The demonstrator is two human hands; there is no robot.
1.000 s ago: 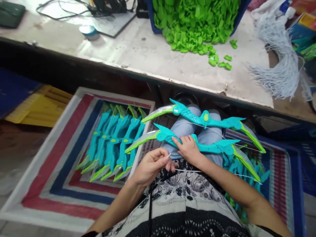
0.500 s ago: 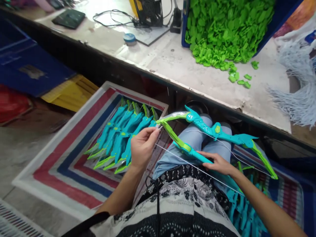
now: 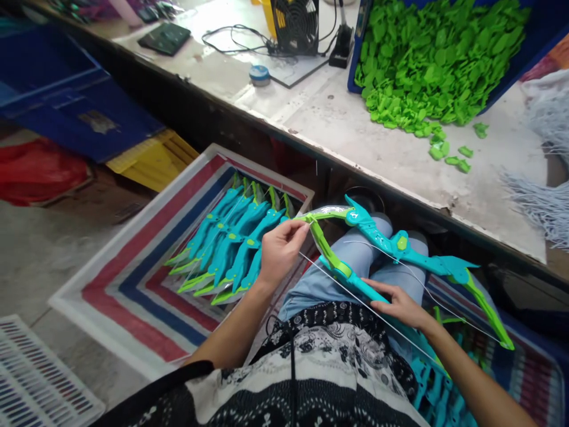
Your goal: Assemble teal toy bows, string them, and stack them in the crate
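My left hand [image 3: 281, 250] is closed in a pinch on the white bowstring [image 3: 338, 283], at the green tip of a toy bow. My right hand [image 3: 398, 302] grips the teal body of this toy bow [image 3: 358, 284]; its lower part is hidden by my hand and forearm. Across my knees, just beyond, lies a second teal-and-green toy bow [image 3: 382, 239], its thin string hanging slack. The two bows' tips meet or overlap near my left fingertips; I cannot tell whether they touch.
Several toy bows [image 3: 231, 237] lie in a striped-lined crate [image 3: 104, 296] on the left. More bows [image 3: 433, 385] are at lower right. Green pieces spill from a blue bin [image 3: 355, 71] onto the workbench [image 3: 311, 118], with white strings [image 3: 540, 196] at its right end. A fan [image 3: 297, 26] stands behind.
The view has shifted, so the surroundings appear farther right. My left fingers are slightly closer in at the bow's tip; my right hand keeps its grip.
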